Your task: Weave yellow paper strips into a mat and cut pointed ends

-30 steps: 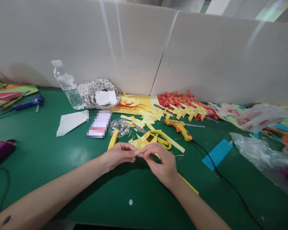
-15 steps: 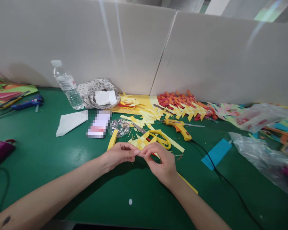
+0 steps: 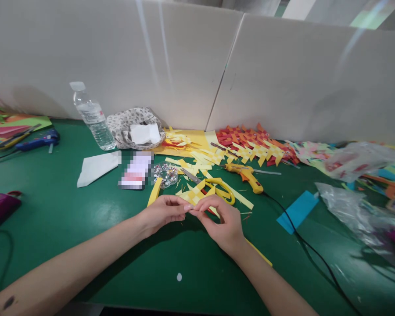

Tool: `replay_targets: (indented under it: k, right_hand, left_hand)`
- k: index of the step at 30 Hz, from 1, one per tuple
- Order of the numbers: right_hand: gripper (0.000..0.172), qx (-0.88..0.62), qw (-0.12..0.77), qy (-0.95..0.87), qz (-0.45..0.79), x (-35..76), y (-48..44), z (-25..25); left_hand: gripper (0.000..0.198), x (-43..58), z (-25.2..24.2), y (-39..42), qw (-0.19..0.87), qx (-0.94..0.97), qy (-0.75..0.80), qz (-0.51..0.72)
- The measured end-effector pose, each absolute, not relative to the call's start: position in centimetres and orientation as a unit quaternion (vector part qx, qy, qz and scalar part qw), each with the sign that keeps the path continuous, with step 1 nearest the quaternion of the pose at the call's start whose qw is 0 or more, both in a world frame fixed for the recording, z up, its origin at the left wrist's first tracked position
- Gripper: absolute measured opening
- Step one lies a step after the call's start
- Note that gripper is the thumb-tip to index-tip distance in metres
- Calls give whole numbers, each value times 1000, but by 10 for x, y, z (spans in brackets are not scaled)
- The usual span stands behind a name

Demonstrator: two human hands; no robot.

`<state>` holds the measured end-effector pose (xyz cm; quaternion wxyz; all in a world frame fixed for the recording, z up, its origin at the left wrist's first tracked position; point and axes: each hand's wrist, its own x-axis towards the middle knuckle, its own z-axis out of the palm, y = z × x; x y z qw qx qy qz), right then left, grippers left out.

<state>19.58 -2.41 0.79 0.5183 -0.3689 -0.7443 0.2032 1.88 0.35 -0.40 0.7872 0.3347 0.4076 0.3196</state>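
Observation:
My left hand and my right hand meet at the fingertips over the green table. Both are closed in a pinch, and whatever lies between the fingers is too small to make out. Just beyond them is a woven yellow paper piece, partly covered by my right hand. Scissors with yellow handles lie on top of it. A folded yellow paper strip stands by my left hand. Behind it sits a clear round dish of small googly eyes. A yellow glue gun rests to the right.
A water bottle, a patterned cloth pouch, a white tissue and a phone are at back left. Red woven paper fish pile against the partition. A black cord crosses the right side, near blue paper and plastic bags.
My fingertips have shifted very slightly, still pinched together. A shadow has appeared on the partition and table at the right. Other things stay in place.

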Motion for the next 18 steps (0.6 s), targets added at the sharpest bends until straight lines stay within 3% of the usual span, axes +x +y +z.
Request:
replay_targets:
  k: [6,18]
  right_hand:
    - [5,-404,499,-744,184,200,-20,18]
    - [9,-378,448,-803,110,201,-17,12]
  left_hand:
    - [26,19,-2,1,774,359,409,323]
    - [29,20,-2,2,769,379,405,318]
